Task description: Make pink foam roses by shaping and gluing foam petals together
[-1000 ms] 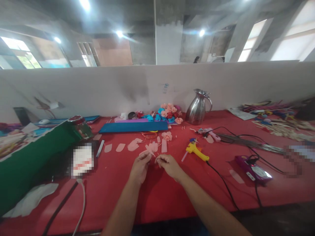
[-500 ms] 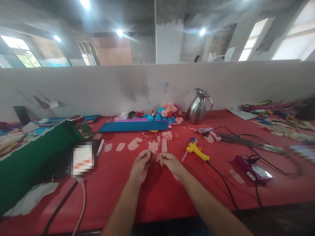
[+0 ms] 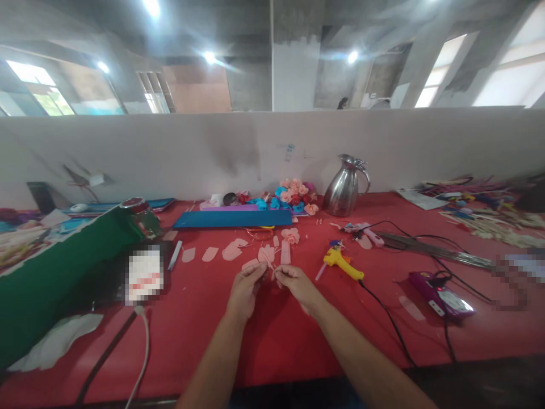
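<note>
Thin pink strip (image 3: 268, 261) between hands, over red bench (image 3: 272, 349). Right hand (image 3: 297, 285): grip pinched closed, seemingly on strip's lower end. Left hand (image 3: 245, 287): grip curled, hold unclear. Strip probably light, easily creased; pinch ends gently.

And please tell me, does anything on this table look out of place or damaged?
One loose pink piece lies beside the purple plug box, away from the row of flat pink pieces, so it looks stray. I see no clear spill or damage.

tabletop (image 3: 272, 346): red | petals (image 3: 210, 254): pale pink | glue gun (image 3: 343, 263): yellow | long board (image 3: 232, 220): blue | jug (image 3: 342, 191): silver
</note>
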A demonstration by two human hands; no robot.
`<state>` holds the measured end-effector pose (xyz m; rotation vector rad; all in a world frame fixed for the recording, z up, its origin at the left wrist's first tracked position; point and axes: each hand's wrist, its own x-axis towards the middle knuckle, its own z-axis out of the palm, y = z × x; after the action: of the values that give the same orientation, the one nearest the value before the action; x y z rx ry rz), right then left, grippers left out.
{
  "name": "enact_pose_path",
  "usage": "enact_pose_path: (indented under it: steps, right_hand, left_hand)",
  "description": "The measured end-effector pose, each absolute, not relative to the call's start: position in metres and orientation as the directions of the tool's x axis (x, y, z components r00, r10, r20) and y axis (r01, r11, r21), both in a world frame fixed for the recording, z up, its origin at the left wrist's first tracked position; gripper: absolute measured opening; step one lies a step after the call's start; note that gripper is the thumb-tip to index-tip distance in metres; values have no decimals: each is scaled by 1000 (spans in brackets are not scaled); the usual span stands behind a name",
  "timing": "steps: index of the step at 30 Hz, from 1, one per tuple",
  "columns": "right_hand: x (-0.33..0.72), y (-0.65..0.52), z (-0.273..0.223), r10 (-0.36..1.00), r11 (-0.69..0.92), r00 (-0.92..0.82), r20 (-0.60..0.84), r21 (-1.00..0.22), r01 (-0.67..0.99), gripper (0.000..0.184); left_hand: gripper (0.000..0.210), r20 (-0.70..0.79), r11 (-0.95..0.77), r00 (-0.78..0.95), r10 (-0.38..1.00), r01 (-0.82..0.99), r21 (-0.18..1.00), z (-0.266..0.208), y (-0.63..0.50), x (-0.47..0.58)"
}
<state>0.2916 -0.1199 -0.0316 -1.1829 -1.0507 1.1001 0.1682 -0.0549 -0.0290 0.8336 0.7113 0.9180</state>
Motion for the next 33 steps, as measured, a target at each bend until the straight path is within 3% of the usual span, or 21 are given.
enact_pose_path:
  steps: [12,26,33]
  right_hand:
    - [290,-118,-37,977,55,208,49,-998,-22,24]
    - [290,-117,-42,971,118,180,156,-972,206,20]
    - [288,-117,-43,969,127,182,165,-970,205,12]
  left_hand:
    - [19,-159,319,404,901,-367,874,-28,-57,169]
    - [13,-118,283,446,887,-325,902,-29,-56,169]
    - [12,-138,306,440,887,-337,890,-29,-56,169]
